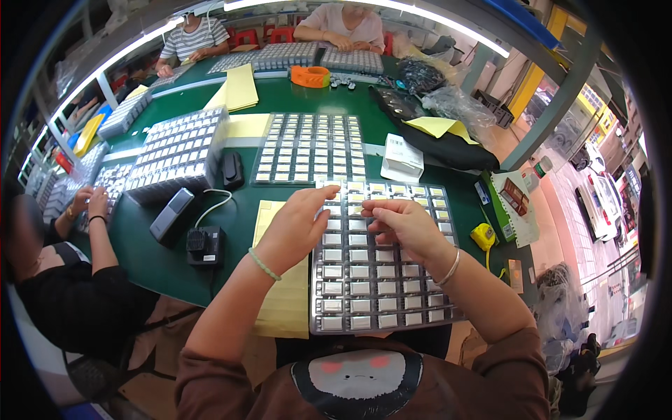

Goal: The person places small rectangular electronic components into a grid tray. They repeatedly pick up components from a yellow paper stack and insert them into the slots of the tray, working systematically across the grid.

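Head view. The near tray (318, 280), a clear plastic sheet filled with small silver-white pieces (360, 288), lies on the green worktop (133, 245) directly in front of the person and serves as the reference for all positions. The left hand (297, 222) is over its far left corner: thumb set apart from the forefinger, moderate gap, no held item visible. The right hand (411, 233) is over its far rows: thumb and forefinger drawn narrow (whether a piece sits between these fingers cannot be told).

Step in hand, as judged: handling of single pieces at the far rows of the near tray. The next move would call for a light, exact pinch, with neighbouring pieces left undisturbed.

Count:
- Near tray: one. Its pieces cannot be fully counted; hands and a forearm cover some.
- Far tray (267, 150): one, just beyond the near tray.
- Large tray stack (220, 143): one, beyond and left of the near tray.
- Grey power bank (171, 214): one, left of it.
- White box (402, 157): one, beyond its far edge.
- Yellow tape measure (483, 236): one, right of it.
- Other people (77, 301): at least three, one left of it, two well beyond.
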Available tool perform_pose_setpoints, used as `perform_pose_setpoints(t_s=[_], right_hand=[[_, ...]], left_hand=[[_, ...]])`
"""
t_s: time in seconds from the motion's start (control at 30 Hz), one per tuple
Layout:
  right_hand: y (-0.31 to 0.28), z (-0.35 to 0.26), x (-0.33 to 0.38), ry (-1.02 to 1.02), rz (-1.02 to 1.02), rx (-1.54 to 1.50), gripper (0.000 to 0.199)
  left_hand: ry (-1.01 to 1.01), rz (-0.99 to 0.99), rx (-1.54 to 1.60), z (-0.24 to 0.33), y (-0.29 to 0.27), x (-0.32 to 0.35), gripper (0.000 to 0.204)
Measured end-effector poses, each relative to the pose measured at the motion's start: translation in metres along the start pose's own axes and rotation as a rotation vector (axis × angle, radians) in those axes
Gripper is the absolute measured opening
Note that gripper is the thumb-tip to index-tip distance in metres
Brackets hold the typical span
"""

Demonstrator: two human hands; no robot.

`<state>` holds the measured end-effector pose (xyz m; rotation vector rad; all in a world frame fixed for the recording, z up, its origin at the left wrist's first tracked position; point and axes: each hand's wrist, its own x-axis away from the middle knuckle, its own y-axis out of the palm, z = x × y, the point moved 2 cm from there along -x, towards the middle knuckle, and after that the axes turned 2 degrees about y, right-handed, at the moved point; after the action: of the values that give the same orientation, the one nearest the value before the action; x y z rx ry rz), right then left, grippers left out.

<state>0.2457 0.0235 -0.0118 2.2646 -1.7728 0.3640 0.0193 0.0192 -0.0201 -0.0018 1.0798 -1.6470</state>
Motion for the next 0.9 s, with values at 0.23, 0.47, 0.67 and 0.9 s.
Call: perform_pose_setpoints(t_s=[0.23, 0.47, 0.67, 0.9], right_hand=[[0.001, 0.003, -0.002, -0.005, 0.013, 0.04, 0.028], [0.0, 0.003, -0.003, -0.007, -0.001, 0.047, 0.03], [0.001, 0.0, -0.003, 0.009, -0.002, 0.068, 0.031], [-0.001, 0.002, -0.005, -0.004, -0.023, 0.066, 0.03]], left_hand=[[0.006, -0.004, 0.002, -0.006, 0.018, -0.005, 0.041], [0.026, 0.039, -0.007, -0.008, 0.02, -0.002, 0.037], [0.013, 0.045, 0.011, -0.005, 0.019, -0.003, 0.034], [0.043, 0.038, -0.009, -0.003, 0.019, -0.003, 0.034]])
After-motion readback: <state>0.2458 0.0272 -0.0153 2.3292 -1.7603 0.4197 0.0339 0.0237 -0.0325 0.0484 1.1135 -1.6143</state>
